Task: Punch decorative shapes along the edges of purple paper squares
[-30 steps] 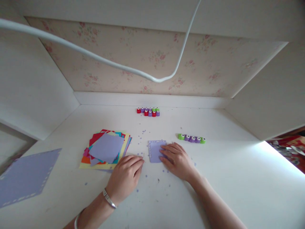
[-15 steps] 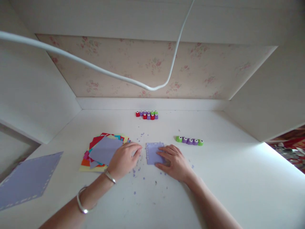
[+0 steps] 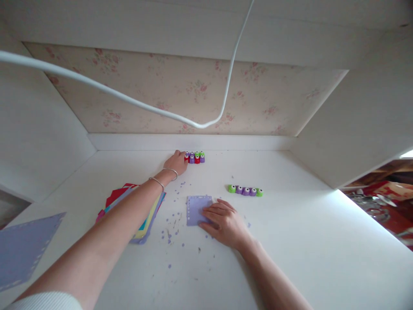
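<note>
At the back of the white table, my left hand (image 3: 176, 162) reaches the left end of a two-row cluster of small red, purple and green punches (image 3: 194, 158). Its fingers are bent at a red punch; whether they grip one is hidden. My right hand (image 3: 223, 220) lies with spread fingers on the right part of a small purple card (image 3: 195, 210), which has punched holes along its top and left edges. Right of the card, beyond my right hand, stands a row of green and purple punches (image 3: 246, 190).
Under my left forearm lies a pile of coloured paper (image 3: 150, 219). A larger purple sheet (image 3: 29, 247) with punched edges is at the far left. Small paper bits (image 3: 169, 266) are scattered around the card. A white cable (image 3: 129, 99) hangs across the upper view.
My left hand has moved from beside the paper pile forward to the punches at the back. My right hand stays on the card. The view has shifted slightly.
</note>
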`<state>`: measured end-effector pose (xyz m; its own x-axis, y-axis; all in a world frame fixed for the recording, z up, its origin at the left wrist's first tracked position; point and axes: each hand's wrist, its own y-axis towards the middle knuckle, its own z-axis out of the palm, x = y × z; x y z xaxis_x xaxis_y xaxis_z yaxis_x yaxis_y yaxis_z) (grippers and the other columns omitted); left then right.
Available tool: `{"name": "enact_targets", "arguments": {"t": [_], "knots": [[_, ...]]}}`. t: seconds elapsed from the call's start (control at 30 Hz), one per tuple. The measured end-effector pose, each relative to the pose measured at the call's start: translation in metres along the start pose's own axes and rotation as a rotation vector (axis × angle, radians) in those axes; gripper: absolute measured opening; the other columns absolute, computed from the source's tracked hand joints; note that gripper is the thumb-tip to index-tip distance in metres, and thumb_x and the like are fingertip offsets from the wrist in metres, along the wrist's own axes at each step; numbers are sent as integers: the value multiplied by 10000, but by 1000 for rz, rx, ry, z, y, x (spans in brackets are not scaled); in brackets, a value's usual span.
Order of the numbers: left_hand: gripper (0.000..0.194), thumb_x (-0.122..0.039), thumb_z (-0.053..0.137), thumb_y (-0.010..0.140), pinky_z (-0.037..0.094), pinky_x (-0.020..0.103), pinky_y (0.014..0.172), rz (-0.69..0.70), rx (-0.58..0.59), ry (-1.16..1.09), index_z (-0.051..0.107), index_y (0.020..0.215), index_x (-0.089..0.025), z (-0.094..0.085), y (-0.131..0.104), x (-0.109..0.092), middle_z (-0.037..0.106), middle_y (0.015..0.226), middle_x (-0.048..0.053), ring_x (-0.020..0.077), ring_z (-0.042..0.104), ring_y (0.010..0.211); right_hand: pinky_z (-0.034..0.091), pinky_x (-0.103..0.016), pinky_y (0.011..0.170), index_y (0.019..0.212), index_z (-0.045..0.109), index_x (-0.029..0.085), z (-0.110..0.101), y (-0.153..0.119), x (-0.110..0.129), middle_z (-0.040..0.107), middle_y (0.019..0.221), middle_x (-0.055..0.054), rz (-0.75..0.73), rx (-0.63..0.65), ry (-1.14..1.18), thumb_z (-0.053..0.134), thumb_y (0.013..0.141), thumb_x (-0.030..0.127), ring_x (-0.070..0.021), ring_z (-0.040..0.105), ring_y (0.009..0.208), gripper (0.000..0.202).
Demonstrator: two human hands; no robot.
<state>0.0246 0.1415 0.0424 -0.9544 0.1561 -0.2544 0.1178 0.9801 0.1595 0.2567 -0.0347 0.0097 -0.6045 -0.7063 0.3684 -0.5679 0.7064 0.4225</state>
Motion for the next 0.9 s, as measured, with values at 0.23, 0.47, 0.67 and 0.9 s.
{"name": "enact_targets", "arguments": {"t": [0.23,0.47,0.67,0.9], "knots": [[340,-316,454,934,445,341,930,-14,21,40,592,1225,-207,13,12,0,538,1186,116,253,597,1072,461,-367,914,998,702,261,-5,2,3,743,939,-5,-53,6,-29,517,957,299,-177,643,916,193],[321,-285,479,914,451,337,908,6,36,43,590,1188,-160,9,-2,13,625,1146,124,252,599,1058,414,-327,716,941,696,238,-4,2,5,740,867,-26,-15,-8,-120,495,977,287,-174,607,782,211],[336,-194,548,822,472,313,855,73,118,4,637,1143,-235,-9,-35,27,693,1098,55,238,646,975,426,-310,696,997,684,241,-3,0,4,743,961,-4,-39,12,-127,459,994,252,-145,650,756,225],[277,-221,560,840,484,281,900,189,158,-142,681,1085,-266,-21,-118,24,714,1087,-6,194,662,979,532,-330,779,1063,696,261,1,-4,1,743,1028,-5,-14,13,-92,467,977,217,-173,691,862,248]]}}
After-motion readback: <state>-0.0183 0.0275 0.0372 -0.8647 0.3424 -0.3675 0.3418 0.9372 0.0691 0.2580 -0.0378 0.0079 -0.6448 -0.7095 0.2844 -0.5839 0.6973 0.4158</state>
